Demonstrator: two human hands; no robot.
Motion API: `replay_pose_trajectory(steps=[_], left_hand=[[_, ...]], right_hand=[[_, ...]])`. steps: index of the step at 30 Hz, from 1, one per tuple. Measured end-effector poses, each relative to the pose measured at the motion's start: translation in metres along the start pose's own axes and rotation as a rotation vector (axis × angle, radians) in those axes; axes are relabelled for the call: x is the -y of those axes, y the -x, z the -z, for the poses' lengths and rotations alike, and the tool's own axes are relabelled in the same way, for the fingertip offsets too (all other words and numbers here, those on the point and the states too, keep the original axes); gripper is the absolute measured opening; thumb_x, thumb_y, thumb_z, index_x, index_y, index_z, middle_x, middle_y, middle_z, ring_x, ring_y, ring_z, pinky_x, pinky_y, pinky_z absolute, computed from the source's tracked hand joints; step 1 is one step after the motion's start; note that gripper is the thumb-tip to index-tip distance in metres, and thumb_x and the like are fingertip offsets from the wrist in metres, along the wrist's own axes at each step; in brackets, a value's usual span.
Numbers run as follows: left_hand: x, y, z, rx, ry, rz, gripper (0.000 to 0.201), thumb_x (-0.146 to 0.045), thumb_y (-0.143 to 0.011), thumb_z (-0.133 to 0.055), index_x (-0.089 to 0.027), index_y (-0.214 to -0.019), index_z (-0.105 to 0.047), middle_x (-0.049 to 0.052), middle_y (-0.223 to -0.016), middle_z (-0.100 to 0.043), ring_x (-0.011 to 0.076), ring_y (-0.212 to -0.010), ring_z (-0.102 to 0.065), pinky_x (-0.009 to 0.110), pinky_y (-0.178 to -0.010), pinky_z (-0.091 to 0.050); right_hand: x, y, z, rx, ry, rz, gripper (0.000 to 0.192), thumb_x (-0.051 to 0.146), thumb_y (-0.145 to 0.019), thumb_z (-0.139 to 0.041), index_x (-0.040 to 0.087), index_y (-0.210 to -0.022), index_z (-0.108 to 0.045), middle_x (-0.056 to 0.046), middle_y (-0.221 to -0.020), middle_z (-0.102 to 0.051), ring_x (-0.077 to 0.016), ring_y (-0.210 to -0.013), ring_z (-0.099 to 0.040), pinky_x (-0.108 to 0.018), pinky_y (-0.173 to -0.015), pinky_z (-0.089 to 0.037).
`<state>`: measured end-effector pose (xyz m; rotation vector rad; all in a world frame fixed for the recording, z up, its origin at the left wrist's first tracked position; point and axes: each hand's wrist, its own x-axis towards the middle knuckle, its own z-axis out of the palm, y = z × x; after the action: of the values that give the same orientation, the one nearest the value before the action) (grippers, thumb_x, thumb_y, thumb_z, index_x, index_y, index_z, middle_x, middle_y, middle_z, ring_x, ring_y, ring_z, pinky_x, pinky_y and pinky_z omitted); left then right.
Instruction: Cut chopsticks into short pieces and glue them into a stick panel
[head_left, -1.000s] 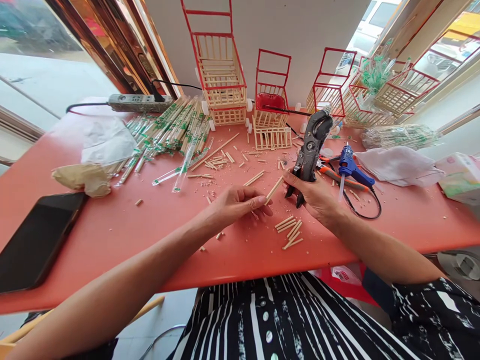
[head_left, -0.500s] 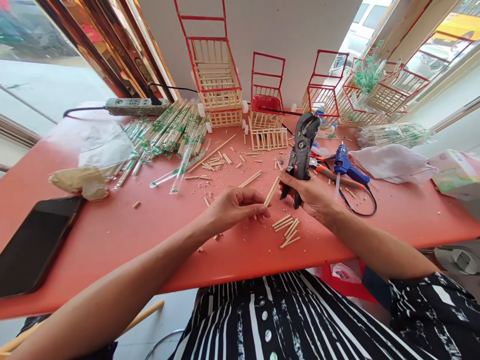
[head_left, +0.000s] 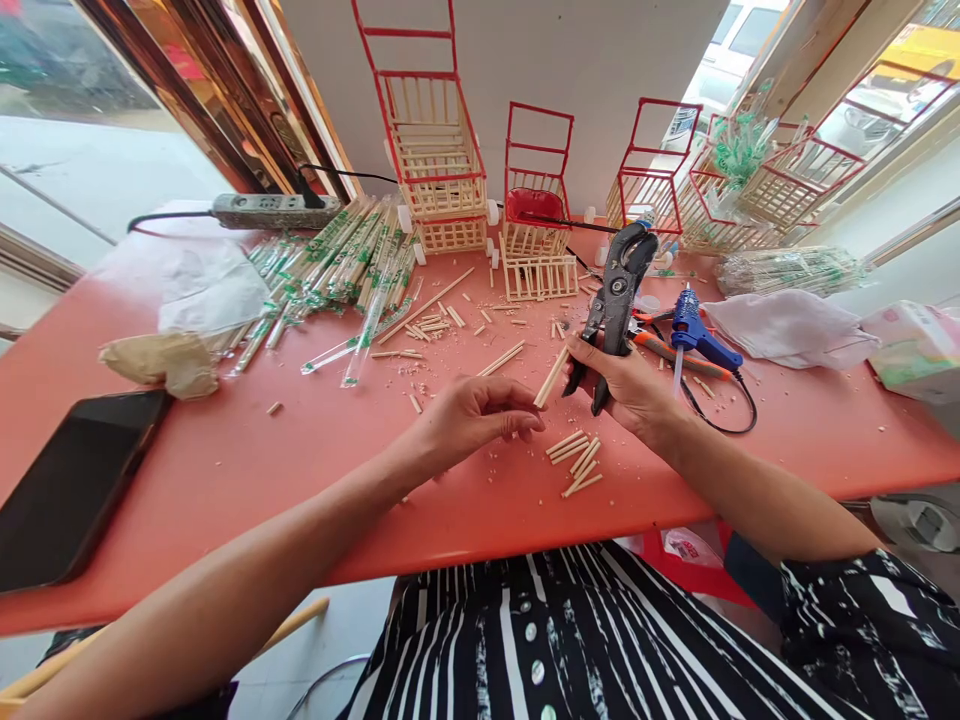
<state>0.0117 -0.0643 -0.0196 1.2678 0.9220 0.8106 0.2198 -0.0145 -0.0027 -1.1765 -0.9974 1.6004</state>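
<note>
above red table (head_left: pixel 225 470): left hand (head_left: pixel 469 415) pinches wooden stick (head_left: pixel 551 376); right hand (head_left: pixel 630 385) grips black cutter (head_left: pixel 619 290).

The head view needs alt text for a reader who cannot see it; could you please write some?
Over an orange table, the left hand pinches a short wooden stick while the right hand grips black cutting pliers upright. Cut stick pieces lie between the hands, with wrapped chopsticks, a blue glue gun and red-framed stick carts behind.

The left hand (head_left: pixel 480 415) pinches a wooden stick (head_left: pixel 551 376); the right hand (head_left: pixel 626 385) grips black cutters (head_left: pixel 619 290) upright over the red table (head_left: pixel 225 460).
</note>
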Motion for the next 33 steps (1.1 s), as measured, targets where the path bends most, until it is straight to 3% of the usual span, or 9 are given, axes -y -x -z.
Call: replay_pose_trajectory(steps=[6,11,17,23,30,33], left_hand=[[0.005,0.002,0.0,-0.068,-0.157,-0.174,0.009,-0.025,-0.082,-0.079,-0.016,-0.082,-0.078,-0.001,-0.071,-0.076,0.0113,-0.063,-0.07,0.021,-0.065,-0.055],[0.005,0.004,-0.002,-0.076,-0.269,-0.231,0.007,-0.023,-0.086,-0.077,-0.018,-0.081,-0.079,-0.002,-0.071,-0.077,0.0112,-0.065,-0.072,0.02,-0.065,-0.052],[0.003,0.004,0.0,-0.047,-0.319,-0.167,0.01,-0.028,-0.086,-0.077,-0.018,-0.089,-0.08,0.0,-0.079,-0.081,0.0142,-0.072,-0.075,0.022,-0.068,-0.054],[0.001,0.003,0.003,-0.007,-0.102,-0.026,0.048,-0.051,-0.089,-0.078,-0.014,-0.12,-0.075,0.012,-0.113,-0.084,0.0244,-0.101,-0.08,0.03,-0.08,-0.061],[0.001,0.002,0.001,-0.003,0.001,0.03,0.054,-0.064,-0.091,-0.072,-0.013,-0.11,-0.077,0.014,-0.1,-0.085,0.0265,-0.097,-0.081,0.034,-0.084,-0.061],[-0.008,0.003,0.009,-0.123,0.003,0.006,0.049,-0.06,-0.09,-0.074,-0.013,-0.106,-0.077,0.014,-0.097,-0.084,0.0249,-0.091,-0.08,0.034,-0.078,-0.061]], right_hand=[[0.001,0.004,-0.003,0.029,0.017,0.004,0.065,0.055,-0.039,-0.105,0.019,-0.076,-0.065,0.004,-0.069,-0.062,-0.0109,-0.065,-0.059,-0.025,-0.059,-0.051],[0.0,0.004,-0.002,0.052,0.067,0.029,0.065,0.059,-0.042,-0.103,0.019,-0.075,-0.063,0.004,-0.069,-0.06,-0.0107,-0.064,-0.058,-0.025,-0.058,-0.047],[-0.003,0.001,0.001,0.075,0.1,0.116,0.064,0.063,-0.049,-0.099,0.02,-0.08,-0.063,0.004,-0.069,-0.058,-0.0121,-0.065,-0.056,-0.027,-0.057,-0.048],[-0.006,0.003,0.002,0.094,0.193,0.248,0.052,0.058,-0.064,-0.095,0.02,-0.078,-0.062,0.004,-0.068,-0.058,-0.0117,-0.063,-0.053,-0.028,-0.057,-0.046],[-0.01,0.009,0.0,0.091,0.278,0.283,0.048,0.056,-0.068,-0.094,0.021,-0.08,-0.064,0.004,-0.071,-0.058,-0.0118,-0.065,-0.052,-0.028,-0.061,-0.045],[-0.007,0.007,0.001,0.094,0.266,0.286,0.05,0.06,-0.068,-0.093,0.021,-0.08,-0.063,0.004,-0.07,-0.058,-0.0123,-0.065,-0.053,-0.028,-0.06,-0.046]])
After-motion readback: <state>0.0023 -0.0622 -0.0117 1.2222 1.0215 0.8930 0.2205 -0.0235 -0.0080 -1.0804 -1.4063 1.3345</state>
